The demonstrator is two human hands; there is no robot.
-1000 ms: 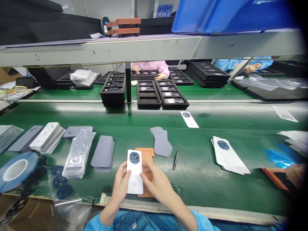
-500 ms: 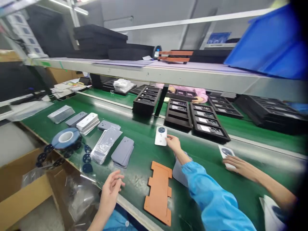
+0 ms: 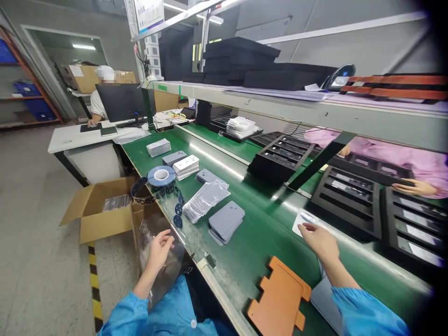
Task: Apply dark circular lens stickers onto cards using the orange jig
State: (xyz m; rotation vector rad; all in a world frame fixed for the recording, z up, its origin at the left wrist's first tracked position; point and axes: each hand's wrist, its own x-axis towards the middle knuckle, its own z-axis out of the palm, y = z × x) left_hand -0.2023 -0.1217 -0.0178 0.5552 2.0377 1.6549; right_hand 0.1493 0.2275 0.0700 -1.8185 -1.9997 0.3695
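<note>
My right hand (image 3: 320, 240) has its fingers closed at the near edge of a white card (image 3: 300, 218) with a blue round mark, low over the green belt. My left hand (image 3: 160, 252) is held beyond the belt's front edge, above clear plastic, fingers loosely bent and apart with nothing seen in them. Nearest to it are a strip of dark round stickers (image 3: 178, 214) and its blue roll (image 3: 161, 176). An orange notched plate (image 3: 280, 298) lies in front of my right arm, beside a grey sheet (image 3: 327, 303) partly hidden by the sleeve. Grey cards (image 3: 227, 221) lie fanned between my hands.
Plastic-wrapped cards (image 3: 206, 200) and a white card stack (image 3: 186, 166) stand on the belt (image 3: 259, 242). Black trays (image 3: 345, 200) line its far side, near a co-worker's hand (image 3: 416, 186). A shelf (image 3: 280, 100) crosses above. An open carton (image 3: 105, 210) sits on the floor.
My view has turned left, so the belt's things sit further right. My left hand has drawn back past the belt edge. My right hand stays at the white card. Another person's hand has left view.
</note>
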